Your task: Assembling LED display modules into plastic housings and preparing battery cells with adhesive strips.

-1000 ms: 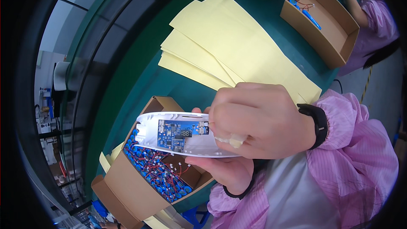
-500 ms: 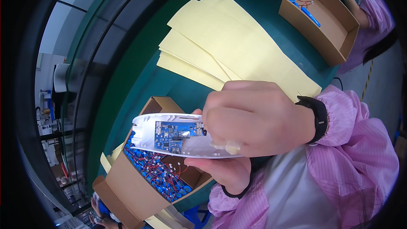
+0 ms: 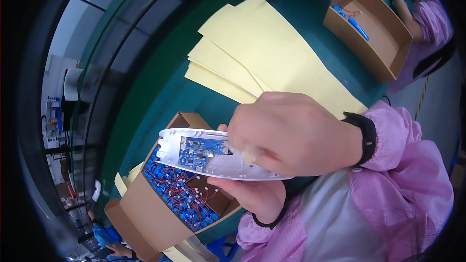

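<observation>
A white plastic housing half, long and curved, lies hollow side up in my left hand. That hand grips it from below, with digits showing at both long edges. Inside the shell, toward its left end, sits a blue circuit board with small parts and a little display. My right hand is closed over the shell's middle, knuckles up, beside the board's right edge. A pale, blurred bit shows at its fingers; I cannot tell what it is. The right fingertips and anything they pinch are hidden.
Below the shell, an open cardboard box holds many blue cells with red wires. Yellow sheets fan across the green table. Another carton with a few blue cells stands far right, near a person's arm. Another person's hand shows lower left.
My right hand has turned and shifted slightly left over the shell, uncovering more of its right end. The shell sits a little further right in view. My left hand keeps its grip.
</observation>
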